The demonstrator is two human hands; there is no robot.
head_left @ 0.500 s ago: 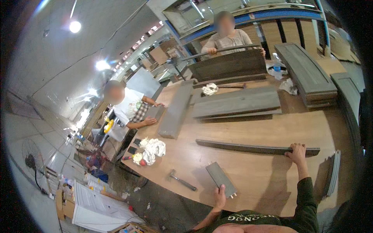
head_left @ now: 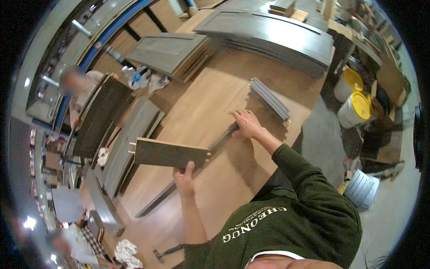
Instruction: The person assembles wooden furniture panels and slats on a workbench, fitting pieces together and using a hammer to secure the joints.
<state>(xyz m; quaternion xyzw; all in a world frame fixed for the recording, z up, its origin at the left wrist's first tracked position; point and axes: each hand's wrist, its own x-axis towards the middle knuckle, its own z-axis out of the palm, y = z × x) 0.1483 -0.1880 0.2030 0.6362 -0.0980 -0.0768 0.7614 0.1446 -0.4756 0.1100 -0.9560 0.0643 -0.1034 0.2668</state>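
A short, flat wooden board (head_left: 170, 154), stained dark grey-brown with pale raw edges and small tenon stubs at its far end, is held up above the table (head_left: 206, 103), a broad sheet of smooth light-brown wood. The left hand (head_left: 184, 179) is closed on the board's near end, thumb on the front face and fingers hidden behind it, so the board juts out leftward from the hand, level and on edge. The right hand (head_left: 247, 124) lies palm down, fingers spread and nearly flat, pressing on the upper end of a long, narrow dark strip (head_left: 179, 181) that lies on the table and passes behind the held board and the left wrist; it grips nothing that can be seen. Just beyond the right hand, near the table's edge, sits a small stack of thin grey slats (head_left: 269, 97). Further off lie grey panelled doors (head_left: 166, 51) with recessed centres, and a taller pile of grey panels (head_left: 277, 38) with layered edges. On the floor to the right stand two white buckets (head_left: 354, 110) with yellow lids, shut, so their contents cannot be seen, and lower down a ribbed white tub (head_left: 360, 188). A hammer (head_left: 168, 252) lies near the table's lower end beside a crumpled white rag (head_left: 126, 252). Another person (head_left: 78, 92) stands behind an upright dark panel (head_left: 101, 117) at left.
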